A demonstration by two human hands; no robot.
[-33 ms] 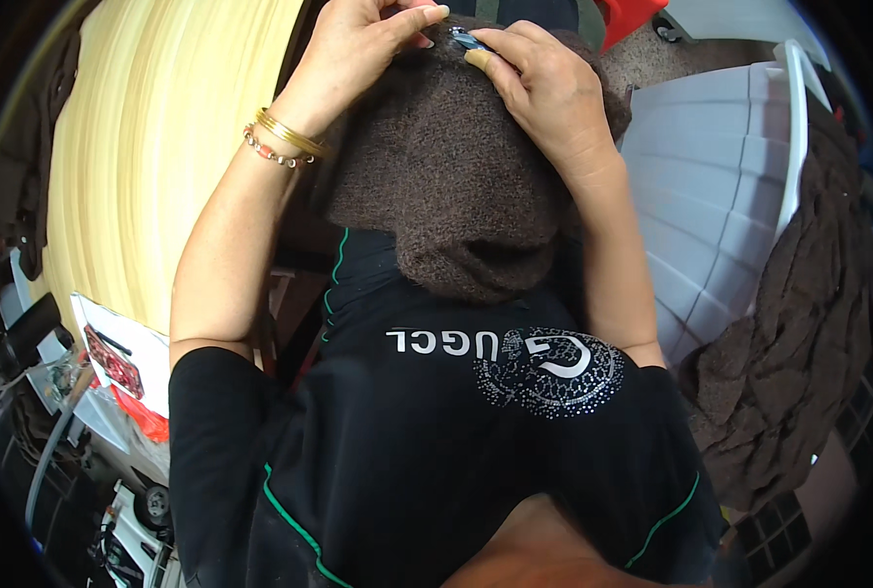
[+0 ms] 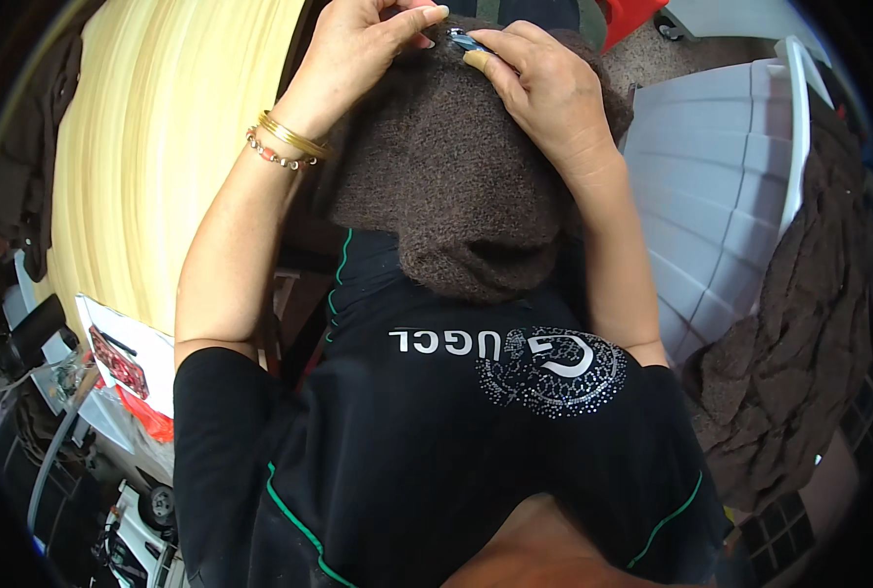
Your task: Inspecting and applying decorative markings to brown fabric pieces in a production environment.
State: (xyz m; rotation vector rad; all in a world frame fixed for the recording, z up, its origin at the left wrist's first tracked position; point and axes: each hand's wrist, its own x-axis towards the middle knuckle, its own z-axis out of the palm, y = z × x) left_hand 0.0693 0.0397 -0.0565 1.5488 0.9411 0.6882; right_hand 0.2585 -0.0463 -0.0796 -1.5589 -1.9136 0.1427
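A dark brown knitted piece (image 2: pixel 476 167) lies bunched over my lap, with a fold hanging toward my body. At its far edge my right hand (image 2: pixel 549 83) grips a small pointed blue-and-silver tool (image 2: pixel 468 41) between thumb and fingers. The tool's tip rests at the knit, and its handle end is hidden in the hand. Close by on the left, my left hand (image 2: pixel 363 39) is closed, its thumb reaching toward the tool. The picture's top edge cuts off part of its fingers, so what they pinch cannot be made out.
A pale wood-grain table (image 2: pixel 162 147) stands at my left. On my right is a large light grey plastic bin (image 2: pixel 696 167), with brown knitted fabric (image 2: pixel 779 382) draped beside it. A red object (image 2: pixel 632 20) sits beyond. A red patterned phone-like item (image 2: pixel 118 361) lies at lower left.
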